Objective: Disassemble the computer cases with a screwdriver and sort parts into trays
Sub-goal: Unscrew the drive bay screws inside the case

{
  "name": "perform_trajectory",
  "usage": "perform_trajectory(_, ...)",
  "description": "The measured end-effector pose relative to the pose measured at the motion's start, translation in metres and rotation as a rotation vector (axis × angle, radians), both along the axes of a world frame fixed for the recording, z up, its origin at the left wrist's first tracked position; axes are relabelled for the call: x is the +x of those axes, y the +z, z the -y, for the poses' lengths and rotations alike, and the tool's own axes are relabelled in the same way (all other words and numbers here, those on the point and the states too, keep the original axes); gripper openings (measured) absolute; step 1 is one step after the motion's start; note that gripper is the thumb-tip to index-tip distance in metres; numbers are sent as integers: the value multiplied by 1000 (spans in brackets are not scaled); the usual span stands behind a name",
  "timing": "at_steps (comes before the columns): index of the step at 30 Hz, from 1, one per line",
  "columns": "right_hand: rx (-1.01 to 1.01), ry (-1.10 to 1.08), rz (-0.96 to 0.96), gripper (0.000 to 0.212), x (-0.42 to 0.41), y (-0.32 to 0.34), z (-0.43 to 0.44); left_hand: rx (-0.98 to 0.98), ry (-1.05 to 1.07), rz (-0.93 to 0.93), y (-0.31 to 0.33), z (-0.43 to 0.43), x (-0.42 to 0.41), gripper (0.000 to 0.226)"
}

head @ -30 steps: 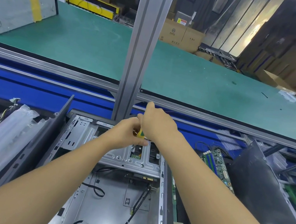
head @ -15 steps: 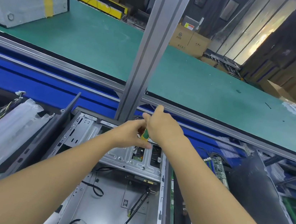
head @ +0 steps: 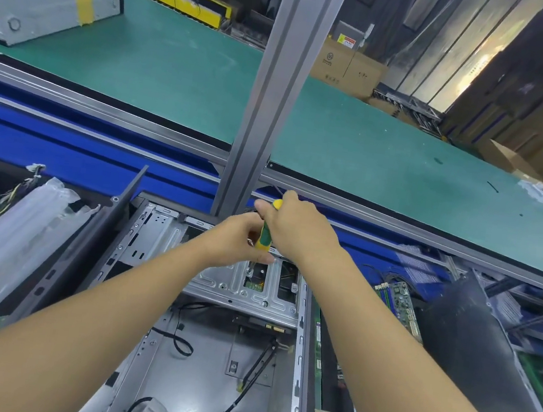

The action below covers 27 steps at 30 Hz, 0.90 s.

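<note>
While the opened computer case [head: 208, 363] lies flat beneath both arms, the right hand [head: 301, 232] curls its fingers round the screwdriver [head: 263, 237] (green-and-yellow handle) above the drive bracket [head: 251, 295]; the left hand [head: 239, 241] pinches its lower end.

the case [head: 173, 365] lies open on top, its bare floor reachable from above but crossed by loose cables [head: 256, 366]. at the far end the drive cage [head: 251, 295] bridges the opening, and the left hand [head: 241, 240], right hand [head: 298, 230] and screwdriver [head: 263, 237] crowd the space over it. an upright post [head: 270, 102] stands just behind. a leaning panel [head: 84, 250] walls the left side; a circuit board [head: 400, 302] and black sheet [head: 468, 352] fill the right. beyond the rail [head: 399, 219], the green belt [head: 178, 65] lies open.
</note>
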State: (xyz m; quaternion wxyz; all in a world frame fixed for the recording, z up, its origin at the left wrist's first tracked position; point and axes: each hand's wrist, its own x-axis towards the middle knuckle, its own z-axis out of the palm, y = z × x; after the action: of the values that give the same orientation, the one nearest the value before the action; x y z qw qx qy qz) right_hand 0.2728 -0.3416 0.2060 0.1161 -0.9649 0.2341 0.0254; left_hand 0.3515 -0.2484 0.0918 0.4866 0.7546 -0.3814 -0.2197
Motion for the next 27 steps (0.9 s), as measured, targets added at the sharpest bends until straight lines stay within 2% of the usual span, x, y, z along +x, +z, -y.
perform_trajectory(4,95,100,-32,14,3,5,3,-71,-88,-154,3,-11,3,30)
perform_trajectory(7,150,170,-91,24,3,13,3,-14,-79,-134,5,-17,5,29)
perform_trajectory(10,251,175,-52,7,2,11,3,6,-12,-51,2,-13,5,26)
perform_trajectory(12,236,135,-22,29,1,6,2,19,56,20,-1,-8,4,24)
perform_trajectory(14,65,73,-11,49,2,-1,1,42,69,66,-3,-4,2,31)
perform_trajectory(16,-27,40,10,46,3,-5,0,37,39,64,-3,-1,1,37)
perform_trajectory(20,95,107,-10,21,4,-1,7,-84,-86,-117,-1,-7,2,36)
perform_trajectory(22,165,160,-46,24,6,4,10,-109,-85,-139,-1,-10,4,34)
perform_trajectory(25,219,146,-51,20,5,4,11,-96,-10,-61,-3,-6,4,31)
perform_trajectory(27,152,106,-24,34,3,0,9,-47,45,11,-6,2,2,24)
